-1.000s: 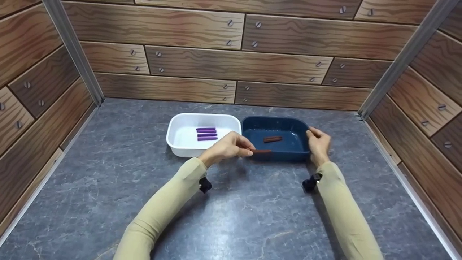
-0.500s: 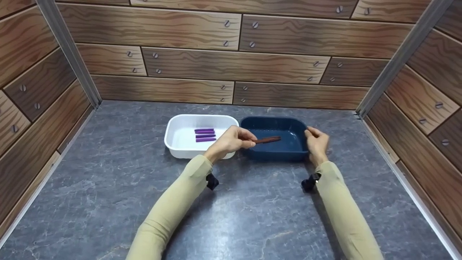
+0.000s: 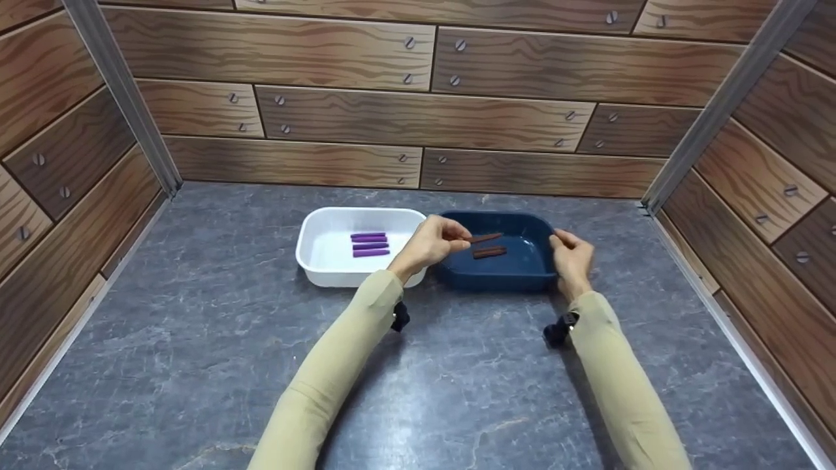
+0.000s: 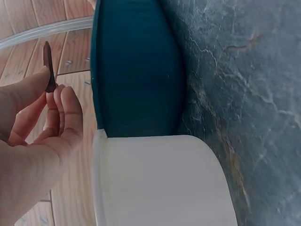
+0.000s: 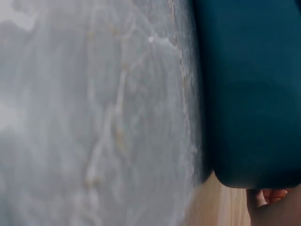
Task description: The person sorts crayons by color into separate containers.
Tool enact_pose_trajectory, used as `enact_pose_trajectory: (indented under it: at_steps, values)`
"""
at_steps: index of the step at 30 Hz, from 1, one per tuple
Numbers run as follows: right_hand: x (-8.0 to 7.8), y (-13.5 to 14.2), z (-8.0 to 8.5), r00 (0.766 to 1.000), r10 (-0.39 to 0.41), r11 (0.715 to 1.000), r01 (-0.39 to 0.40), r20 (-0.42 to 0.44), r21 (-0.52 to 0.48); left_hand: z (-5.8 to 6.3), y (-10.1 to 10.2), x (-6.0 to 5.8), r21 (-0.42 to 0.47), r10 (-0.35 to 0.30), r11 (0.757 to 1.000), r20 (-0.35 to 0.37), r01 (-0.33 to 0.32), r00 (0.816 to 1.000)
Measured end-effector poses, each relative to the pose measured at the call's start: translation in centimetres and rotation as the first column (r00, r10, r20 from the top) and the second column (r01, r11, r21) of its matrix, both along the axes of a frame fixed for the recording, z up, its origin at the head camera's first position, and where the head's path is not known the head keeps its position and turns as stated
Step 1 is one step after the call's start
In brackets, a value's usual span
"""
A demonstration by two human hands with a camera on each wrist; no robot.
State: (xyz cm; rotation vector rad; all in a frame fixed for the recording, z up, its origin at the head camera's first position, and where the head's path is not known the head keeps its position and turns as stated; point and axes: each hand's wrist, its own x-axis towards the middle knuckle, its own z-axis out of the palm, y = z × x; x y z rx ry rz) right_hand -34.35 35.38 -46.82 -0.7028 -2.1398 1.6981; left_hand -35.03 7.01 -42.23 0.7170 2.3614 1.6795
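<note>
My left hand (image 3: 432, 245) pinches a slim brown crayon-like stick (image 3: 486, 237) between thumb and fingers, over the left part of the dark blue tray (image 3: 496, 282). In the left wrist view the stick (image 4: 49, 66) has a tapered tip pointing up, above the tray's rim. A pair of brown sticks (image 3: 490, 252) lies side by side on the tray floor. My right hand (image 3: 573, 264) grips the tray's right end wall, thumb at the rim. In the right wrist view, part of that hand (image 5: 275, 209) shows at the tray's end.
A white tray (image 3: 339, 279) stands directly left of the blue one, their ends meeting. Several purple sticks (image 3: 370, 245) lie in a row inside it. Both trays are on a grey marbled table (image 3: 196, 326), with wood-patterned walls (image 3: 339, 111) at the back and sides.
My left hand has carried the brown stick from the blue tray's front rim inward and back over the tray, past the two lying there. My right hand stays on the tray's end.
</note>
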Motion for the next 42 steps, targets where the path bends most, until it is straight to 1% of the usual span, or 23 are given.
enact_pose_trajectory:
  at_steps: [7,10,16,23,28,30,33,37,40,42]
  values:
    - [0.2,-0.1,0.0,1.0,0.014,1.0,-0.014,0.009,0.001,-0.2,1.1,-1.0,-0.005,0.04,0.999,-0.041,-0.04,0.998]
    - [0.3,0.0,0.1,1.0,0.023,1.0,-0.023,0.013,0.003,-0.2,1.6,-1.3,-0.025,0.058,0.998,-0.065,-0.06,0.996]
    - [0.4,0.1,0.0,1.0,0.015,1.0,-0.015,0.006,0.013,-0.6,2.9,-1.9,-0.079,0.097,0.991,-0.086,-0.104,0.992]
    - [0.3,-0.1,-0.2,1.0,0.023,1.0,-0.023,0.003,-0.001,-0.8,3.8,-2.6,-0.145,0.172,0.971,-0.114,-0.188,0.979]
    - [0.1,0.1,0.0,1.0,0.01,1.0,-0.01,-0.014,-0.009,-0.8,4.6,-3.2,-0.152,0.187,0.966,-0.135,-0.207,0.973]
    - [0.1,0.2,-0.1,1.0,0.007,1.0,-0.007,-0.011,-0.007,-0.9,4.8,-3.3,-0.154,0.195,0.964,-0.133,-0.215,0.972]
    - [0.1,0.2,-0.1,1.0,0.009,1.0,-0.009,-0.007,0.002,-1.2,5.0,-3.5,-0.155,0.226,0.957,-0.128,-0.244,0.966]
    - [0.2,0.0,-0.2,1.0,0.002,1.0,-0.002,-0.02,0.016,-1.5,5.3,-3.5,-0.136,0.284,0.946,-0.088,-0.294,0.955]
    - [0.2,0.0,0.0,1.0,-0.005,1.0,0.005,-0.023,0.02,-1.6,5.6,-3.5,-0.126,0.307,0.942,-0.054,-0.312,0.95]
    - [0.1,0.1,0.1,1.0,-0.003,1.0,0.003,-0.018,0.018,-1.6,5.8,-3.6,-0.127,0.314,0.94,-0.05,-0.318,0.948]
